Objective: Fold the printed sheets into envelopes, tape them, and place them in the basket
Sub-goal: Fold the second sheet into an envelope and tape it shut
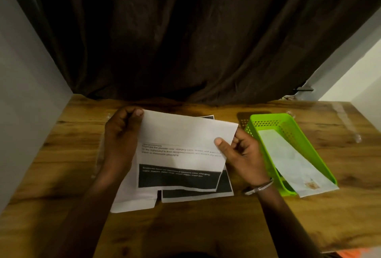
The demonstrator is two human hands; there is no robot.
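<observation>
Printed sheet [181,150] pinched between both hands' fingers [221,143], thumbs on top

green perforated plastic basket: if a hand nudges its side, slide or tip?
The green perforated plastic basket probably slides: it looks light, low and wide on the smooth wooden table. The long folded paper envelope overhanging its near end might shift.

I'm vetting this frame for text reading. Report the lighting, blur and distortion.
Head view: dim, warm light; the curtain is nearly black. The basket casts a shadow toward the far left. Print on the held sheet is smeared and unreadable. Wide-angle bending slants the walls; no glare.
</observation>
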